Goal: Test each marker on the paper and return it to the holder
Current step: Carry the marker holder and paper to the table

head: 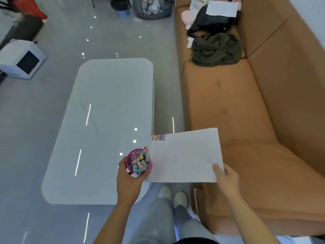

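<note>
A round pink mesh holder [130, 157] is packed with several capped markers [140, 164] in pastel colours. My left hand [131, 182] grips it from below, above the near right corner of the white table [105, 111]. My right hand [226, 176] pinches the near right corner of a white sheet of paper [184, 155]. The sheet is held in the air between the table and the sofa. A row of short coloured strokes [159, 137] marks its far left corner.
An orange sofa [246, 111] runs along the right, with dark clothes [216, 48] and a black bag [209, 22] piled at its far end. A white box-shaped device [22, 59] stands on the grey floor at left. My legs and shoes [173, 196] are below the paper.
</note>
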